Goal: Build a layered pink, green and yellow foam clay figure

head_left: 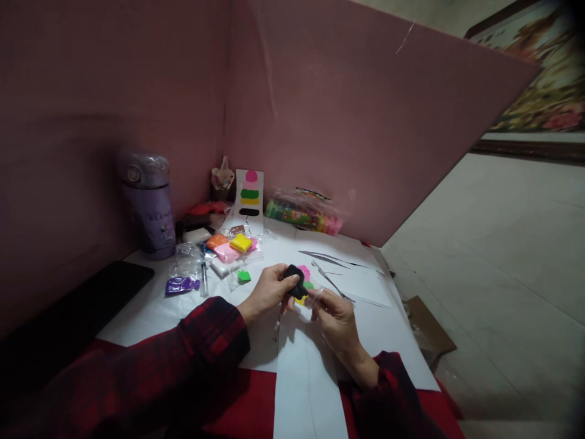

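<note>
A lump of black modelling clay (294, 279) is between my two hands, above the white paper. My left hand (267, 292) grips it with the thumb on top and fingers below. The fingertips of my right hand (337, 320) pinch the clay's lower right edge, with what looks like clear plastic film by them. Behind the clay, partly hidden, pink (304, 271), green and yellow patches show on a white paper strip (308, 390). To the right of them lies a metal tool (333, 281), perhaps tweezers or scissors.
Clay packets, including yellow (241, 242), orange, pink and purple (181, 285), lie left of centre near a bit of green clay (244, 276). A card (249, 198) with coloured bands stands behind. A purple bottle (148, 207), dark flat object (77, 305) and plastic-wrapped package (304, 213) surround them.
</note>
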Demonstrator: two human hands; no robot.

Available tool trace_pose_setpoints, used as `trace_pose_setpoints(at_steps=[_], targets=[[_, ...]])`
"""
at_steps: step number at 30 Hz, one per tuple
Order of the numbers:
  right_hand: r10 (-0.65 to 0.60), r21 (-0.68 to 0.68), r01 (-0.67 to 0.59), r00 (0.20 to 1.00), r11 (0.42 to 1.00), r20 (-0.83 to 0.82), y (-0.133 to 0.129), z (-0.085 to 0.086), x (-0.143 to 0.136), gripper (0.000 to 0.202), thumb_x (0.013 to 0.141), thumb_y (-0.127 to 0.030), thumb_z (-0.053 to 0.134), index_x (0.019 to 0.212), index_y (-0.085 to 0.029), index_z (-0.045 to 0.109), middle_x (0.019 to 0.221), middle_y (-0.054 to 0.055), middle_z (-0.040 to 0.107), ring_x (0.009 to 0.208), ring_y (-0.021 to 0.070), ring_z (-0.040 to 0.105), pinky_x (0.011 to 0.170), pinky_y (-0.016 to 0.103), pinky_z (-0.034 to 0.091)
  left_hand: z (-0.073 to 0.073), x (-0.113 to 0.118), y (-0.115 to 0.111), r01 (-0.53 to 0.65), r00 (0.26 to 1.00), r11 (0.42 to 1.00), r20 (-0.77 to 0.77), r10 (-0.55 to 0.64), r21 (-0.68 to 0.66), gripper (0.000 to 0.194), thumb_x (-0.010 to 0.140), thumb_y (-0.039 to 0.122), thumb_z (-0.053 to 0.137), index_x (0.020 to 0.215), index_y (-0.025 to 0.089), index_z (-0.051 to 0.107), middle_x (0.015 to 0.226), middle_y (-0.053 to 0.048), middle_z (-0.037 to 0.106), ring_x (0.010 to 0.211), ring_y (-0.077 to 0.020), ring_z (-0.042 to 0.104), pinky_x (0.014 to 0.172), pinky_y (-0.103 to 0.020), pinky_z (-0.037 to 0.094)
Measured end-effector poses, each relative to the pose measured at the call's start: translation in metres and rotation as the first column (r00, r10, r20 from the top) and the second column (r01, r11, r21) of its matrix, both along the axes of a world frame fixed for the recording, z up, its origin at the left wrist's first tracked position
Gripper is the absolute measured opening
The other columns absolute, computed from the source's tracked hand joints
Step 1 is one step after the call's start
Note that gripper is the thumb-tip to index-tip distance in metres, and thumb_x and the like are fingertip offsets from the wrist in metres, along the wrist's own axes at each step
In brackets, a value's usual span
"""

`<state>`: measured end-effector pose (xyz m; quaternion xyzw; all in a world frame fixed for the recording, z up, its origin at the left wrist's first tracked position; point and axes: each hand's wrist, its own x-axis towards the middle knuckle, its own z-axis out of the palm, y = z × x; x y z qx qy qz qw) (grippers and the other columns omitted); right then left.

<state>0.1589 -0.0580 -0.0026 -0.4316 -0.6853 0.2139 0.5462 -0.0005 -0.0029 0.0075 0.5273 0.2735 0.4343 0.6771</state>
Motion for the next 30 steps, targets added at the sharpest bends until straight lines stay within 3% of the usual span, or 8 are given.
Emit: trace_pose_setpoints(at_steps=[4,10,13,18,25,30], targets=[[-0.014,0.089,0.008,0.997,0.996,0.072,-0.002,0.002,0.000,0.033,0.076,-0.002,0.050,0.086,-0.021,0.075,0.061,-0.002,0.054,0.052,0.0116,0.049,0.055,0.026,0.047,0.002,0.000,-0.001,-0.014,0.998,1.000,-0.061,0.014,0.002,0.037,0.073,0.049,0.067,0.078,0.015,0.052,0.044,0.005,0.054,0.028,-0.0090,0.045,0.028,-0.019,0.033],[0.077,0.011,-0.079,0.992,0.997,0.098,0.002,-0.006,0.005,0.052,0.070,0.000,0.046,0.110,-0.022,0.071,0.068,-0.002,0.059,0.056,0.0125,0.053,0.056,0.026,0.047,0.005,-0.001,-0.003,-0.007,0.996,1.000,-0.087,0.007,0.008,0.032,0.075,0.045,0.065,0.074,0.015,0.052,0.045,0.004,0.054,0.028,-0.0075,0.043,0.028,-0.018,0.028],[0.080,-0.038,-0.078,0.995,0.996,0.056,0.002,-0.009,0.006,0.045,0.073,-0.002,0.047,0.106,-0.021,0.072,0.064,-0.002,0.059,0.052,0.0122,0.053,0.052,0.025,0.047,0.004,0.000,-0.004,-0.004,0.997,1.000,-0.071,0.004,0.005,0.033,0.075,0.045,0.065,0.073,0.015,0.051,0.046,0.004,0.055,0.028,-0.0070,0.043,0.030,-0.018,0.028],[0.061,-0.063,-0.060,0.998,0.996,0.013,-0.002,-0.005,0.001,0.018,0.085,-0.015,0.055,0.094,-0.018,0.070,0.071,0.001,0.064,0.049,0.0116,0.055,0.048,0.024,0.048,0.003,0.000,-0.003,-0.016,0.998,1.000,-0.068,0.016,0.003,0.031,0.075,0.045,0.063,0.072,0.017,0.049,0.038,0.006,0.050,0.026,-0.0082,0.041,0.030,-0.018,0.028],[-0.052,0.076,0.037,0.977,0.996,0.206,-0.004,0.004,-0.004,0.022,0.089,-0.018,0.055,0.105,-0.018,0.071,0.064,0.000,0.059,0.055,0.0146,0.057,0.056,0.027,0.049,0.004,0.002,-0.003,-0.080,0.995,0.997,-0.062,0.081,0.015,0.032,0.074,0.045,0.065,0.075,0.017,0.048,0.041,0.006,0.051,0.028,-0.0078,0.042,0.029,-0.017,0.030],[-0.057,0.081,0.039,0.970,0.996,0.237,-0.003,0.000,-0.002,0.025,0.089,-0.015,0.052,0.106,-0.017,0.070,0.068,0.001,0.061,0.057,0.0147,0.058,0.056,0.027,0.049,0.001,0.003,-0.004,-0.080,0.995,0.996,-0.049,0.081,0.025,0.030,0.074,0.041,0.065,0.078,0.018,0.046,0.042,0.008,0.050,0.030,-0.0077,0.043,0.030,-0.017,0.030]])
